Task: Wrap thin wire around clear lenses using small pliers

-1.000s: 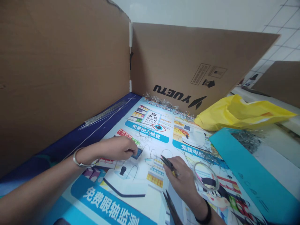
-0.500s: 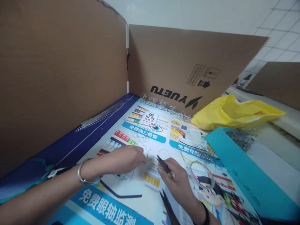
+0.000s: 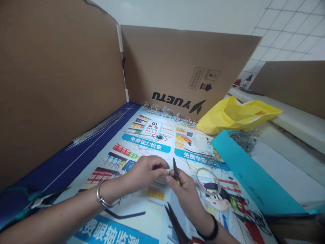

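My left hand [image 3: 146,171], with a silver bangle at the wrist, has its fingers pinched together; what they hold is too small to make out. My right hand [image 3: 186,189], with a black band at the wrist, is closed on small dark-tipped pliers [image 3: 175,169] whose tips point up and away. The fingertips of both hands meet or nearly meet over the printed poster [image 3: 162,122]. Below them lie scissors [image 3: 175,220] with dark blades and red handles. To the right of my right hand rests a ring of coiled wire [image 3: 208,181].
Cardboard walls [image 3: 177,67] stand behind and at the left. Straight wires [image 3: 95,130] lie on the left; tangled wire pieces [image 3: 165,110] line the back. A yellow bag [image 3: 236,115] and a turquoise box [image 3: 254,183] with a metal wire heap [image 3: 243,140] are on the right.
The hands have come together, my left hand moving right toward the pliers in my right hand. The pliers now point more upright. The view has shifted slightly to the right.
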`<state>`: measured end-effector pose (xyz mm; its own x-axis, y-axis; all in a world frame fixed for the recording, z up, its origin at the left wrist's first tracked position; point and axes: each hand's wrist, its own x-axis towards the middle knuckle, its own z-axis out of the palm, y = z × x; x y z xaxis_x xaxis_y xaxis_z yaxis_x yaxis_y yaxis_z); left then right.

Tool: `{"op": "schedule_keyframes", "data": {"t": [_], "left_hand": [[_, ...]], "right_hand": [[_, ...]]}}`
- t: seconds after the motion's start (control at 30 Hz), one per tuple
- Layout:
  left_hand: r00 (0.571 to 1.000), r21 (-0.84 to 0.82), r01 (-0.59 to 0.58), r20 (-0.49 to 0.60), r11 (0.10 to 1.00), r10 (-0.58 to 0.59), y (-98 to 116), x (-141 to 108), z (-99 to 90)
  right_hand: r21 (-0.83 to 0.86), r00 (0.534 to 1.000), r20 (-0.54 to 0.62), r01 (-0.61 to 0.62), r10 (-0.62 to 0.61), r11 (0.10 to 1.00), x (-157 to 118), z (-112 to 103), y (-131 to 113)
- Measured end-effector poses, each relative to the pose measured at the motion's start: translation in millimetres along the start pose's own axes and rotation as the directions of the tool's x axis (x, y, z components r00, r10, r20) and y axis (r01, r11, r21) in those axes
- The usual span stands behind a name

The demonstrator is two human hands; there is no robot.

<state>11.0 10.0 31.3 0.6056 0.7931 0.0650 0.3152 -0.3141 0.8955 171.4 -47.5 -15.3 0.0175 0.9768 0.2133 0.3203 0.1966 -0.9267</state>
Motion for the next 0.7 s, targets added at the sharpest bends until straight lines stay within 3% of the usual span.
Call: {"op": "schedule_keyframes", "data": {"t": [0.13,0.23,0.53,0.7], "left_hand": [[0.977,-0.443,0.194,0.009,0.876,-0.212,-12,2,12.2],[0.958,-0.600,0.246,0.029,0.762,-0.286,-20,1,18.6],[0.958,-0.666,0.220,0.009,0.713,-0.286,-18,-5,22.8],[0.969,-0.636,0.157,-0.049,0.756,-0.242,-9,-8,5.1]], "right_hand": [[0.157,0.999,0.006,-0.034,0.034,0.987,-1,4,-5],[0.211,0.999,0.037,-0.042,0.035,0.977,-2,6,-5],[-0.026,1.000,0.024,-0.020,0.021,0.999,-2,7,-2],[-0.291,0.984,0.037,0.175,-0.172,0.941,4,-4,3]]}}
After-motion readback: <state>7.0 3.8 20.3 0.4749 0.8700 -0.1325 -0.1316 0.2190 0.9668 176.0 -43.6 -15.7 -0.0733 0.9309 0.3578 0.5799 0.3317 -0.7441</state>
